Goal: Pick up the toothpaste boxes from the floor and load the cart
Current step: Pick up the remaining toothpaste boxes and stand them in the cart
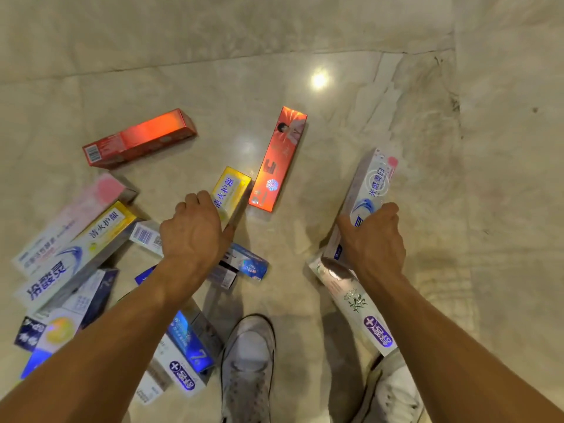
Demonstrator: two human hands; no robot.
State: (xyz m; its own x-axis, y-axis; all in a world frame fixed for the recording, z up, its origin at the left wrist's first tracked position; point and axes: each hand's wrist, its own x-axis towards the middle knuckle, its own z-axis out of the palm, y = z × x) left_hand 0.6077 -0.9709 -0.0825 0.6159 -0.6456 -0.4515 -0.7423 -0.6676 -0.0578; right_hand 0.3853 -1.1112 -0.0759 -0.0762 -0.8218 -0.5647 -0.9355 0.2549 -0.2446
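Nearest us on the marble floor [305, 41] stand a left shoe [247, 361] and a right shoe [393, 389], both white. Beside the left shoe lies a blue box [189, 340], the near end of a heap [76, 254] of toothpaste boxes that spreads along our left side, overlapping at all angles. By the right shoe a pale box [357, 300] lies flat.

Our hands are apart, each clamped on 1 box. The left hand [192, 230] curls its fingers over the near end of a yellow box [230, 193]. The right hand [375, 236] grips a white box [369, 190], whose near end overlaps the pale box. We cannot tell whether either held box is clear of the floor.

Just beyond the yellow box lies a red box [276, 160]. Farther left lies a second red box [140, 137]. Both are apart from the heap.
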